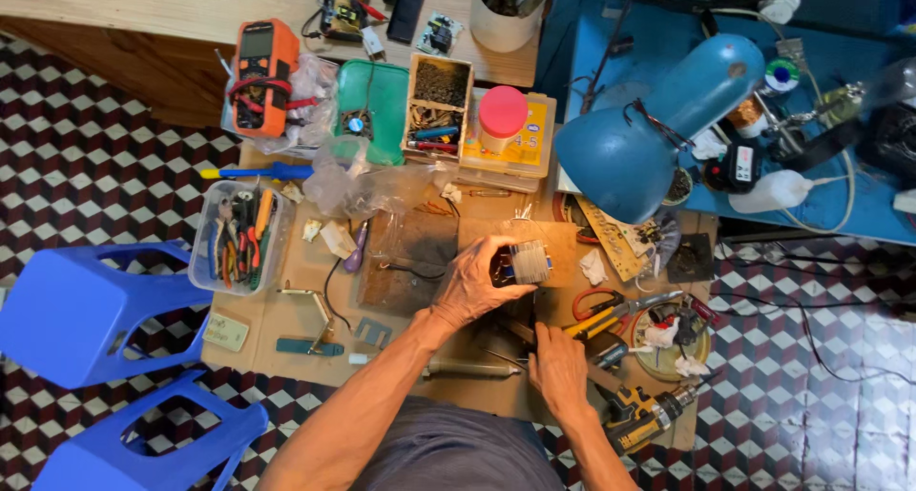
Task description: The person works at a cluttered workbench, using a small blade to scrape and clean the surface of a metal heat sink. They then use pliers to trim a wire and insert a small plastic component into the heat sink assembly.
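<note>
Metal transformer [528,260] held in left hand [474,283]; right hand [557,365] on bench [286,324].

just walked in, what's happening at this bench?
A person sits at a cluttered cardboard-covered bench. Their left hand holds up a small transformer-like block with shiny laminated plates, fingers wrapped around it. The right hand rests low on the bench among tools, near a soldering iron and pliers; what it grips, if anything, is unclear. A blue lamp hangs over the work.
</note>
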